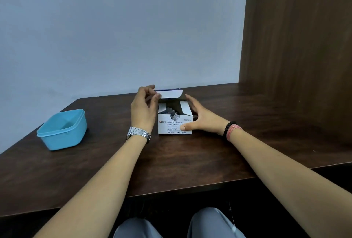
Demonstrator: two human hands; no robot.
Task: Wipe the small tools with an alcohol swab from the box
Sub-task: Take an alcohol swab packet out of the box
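One swab box (174,123), one blue tub (62,133), two hands, one watch (138,133).

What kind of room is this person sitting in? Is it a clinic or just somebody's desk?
Hard to say for sure; it looks like a plain desk nook. A dark wooden table meets a bare pale wall and a wood side panel. Only the alcohol swab box hints at clinical use.
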